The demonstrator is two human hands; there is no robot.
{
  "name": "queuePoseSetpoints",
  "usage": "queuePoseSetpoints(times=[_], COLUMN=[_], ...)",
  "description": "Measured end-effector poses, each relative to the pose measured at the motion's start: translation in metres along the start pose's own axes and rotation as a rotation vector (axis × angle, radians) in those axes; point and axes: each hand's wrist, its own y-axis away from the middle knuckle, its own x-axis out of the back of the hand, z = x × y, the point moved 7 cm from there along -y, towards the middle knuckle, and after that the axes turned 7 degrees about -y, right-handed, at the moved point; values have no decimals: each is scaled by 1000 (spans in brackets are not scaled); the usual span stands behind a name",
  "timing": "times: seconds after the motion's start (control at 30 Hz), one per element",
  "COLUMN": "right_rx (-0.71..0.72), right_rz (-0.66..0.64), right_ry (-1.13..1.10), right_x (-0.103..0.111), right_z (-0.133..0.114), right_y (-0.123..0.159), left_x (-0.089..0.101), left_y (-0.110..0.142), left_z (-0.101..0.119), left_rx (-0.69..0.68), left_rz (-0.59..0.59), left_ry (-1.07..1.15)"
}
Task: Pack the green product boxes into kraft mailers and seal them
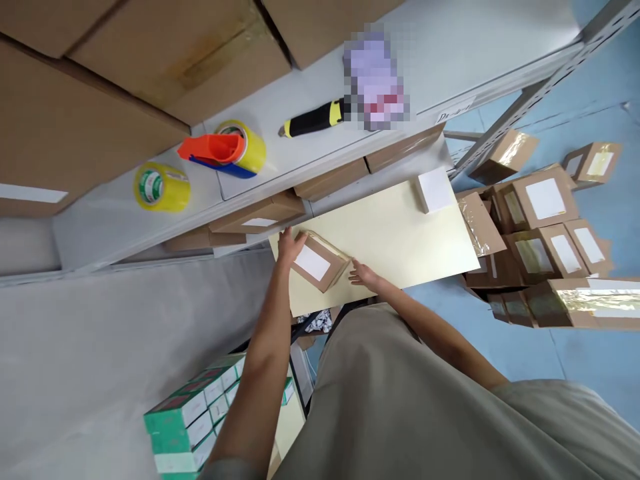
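Observation:
A flat brown cardboard box [304,265] with a white label [313,263] lies at an angle on a pale yellow board [395,233]. My left hand [290,248] grips the box at its left end, with the thumb over the edge and the fingers along the side. At the opposite corner is my right hand [364,275], its fingers spread and the fingertips at the box edge. Clear tape shines along the box's far and right sides. A white stack of labels [434,191] rests at the board's far right corner.
On the grey shelf [300,157] lie a yellow tape roll [163,187], an orange-and-blue tape dispenser [220,150], a black-yellow utility knife [313,121] and a blurred-out item [376,80]. Taped cartons [545,200] pile up on the right; green-white boxes [193,423] stand lower left.

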Motion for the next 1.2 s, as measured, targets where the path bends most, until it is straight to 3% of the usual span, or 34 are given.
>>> queuePoseSetpoints(times=[0.07, 0.13, 0.27, 0.37, 0.5, 0.67, 0.77, 0.87, 1.0, 1.1, 1.2], right_rx=[-83, -131, -21, 194, 473, 524, 534, 465, 351, 370, 393], right_rz=[-116, -199, -154, 1, 362, 593, 634, 588, 449, 367, 357], right_ry=[-177, -334, -396, -275, 42, 390, 555, 623, 498, 406, 364], right_x=[-14, -23, -14, 10, 51, 82, 88, 89, 89, 84, 80], right_z=[-2, -6, -11, -13, -22, -30, -33, -32, -31, -39, -47], right_y=[3, 9, 30, 59, 96, 91, 78, 69, 66, 68, 75], left_x=[-4, -5, 8, 10, -15, -59, -77, -87, -102, -110, -112], left_y=[-8, -5, 22, 61, 115, 151, 152, 143, 123, 112, 112], left_z=[4, 8, 16, 14, 16, 26, 29, 31, 30, 32, 26], left_rx=[85, 117, 16, -47, -96, -68, -61, -65, -39, -95, -118], left_rz=[-114, -146, 52, 135, 74, -35, -102, -169, -303, -386, -391], left_ry=[13, 15, -19, -22, 41, 102, 71, 90, 238, 392, 432])
